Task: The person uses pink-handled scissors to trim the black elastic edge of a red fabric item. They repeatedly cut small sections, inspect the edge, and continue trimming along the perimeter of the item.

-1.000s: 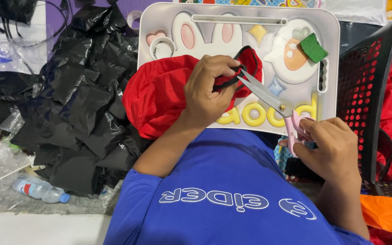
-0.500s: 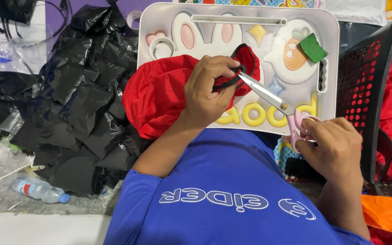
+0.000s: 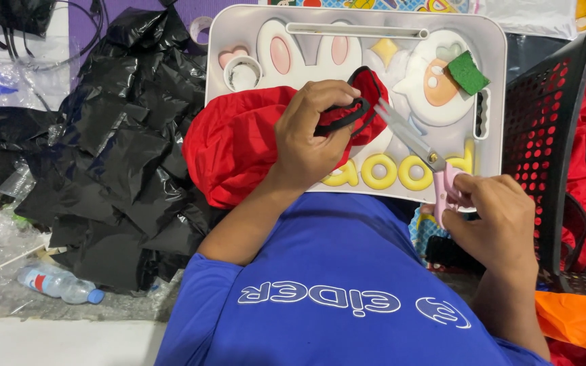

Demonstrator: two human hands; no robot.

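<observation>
One scissors (image 3: 415, 146), one red cloth (image 3: 239, 146), two hands.

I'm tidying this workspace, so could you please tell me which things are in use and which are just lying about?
In use: left hand gripping red fabric; right hand working pink-handled scissors; white tray underneath.

Lying about: black plastic bags, water bottle, green sponge, black basket.

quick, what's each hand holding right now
Left hand: closed on the red fabric.
Right hand: closed on the pink-handled scissors.
</observation>
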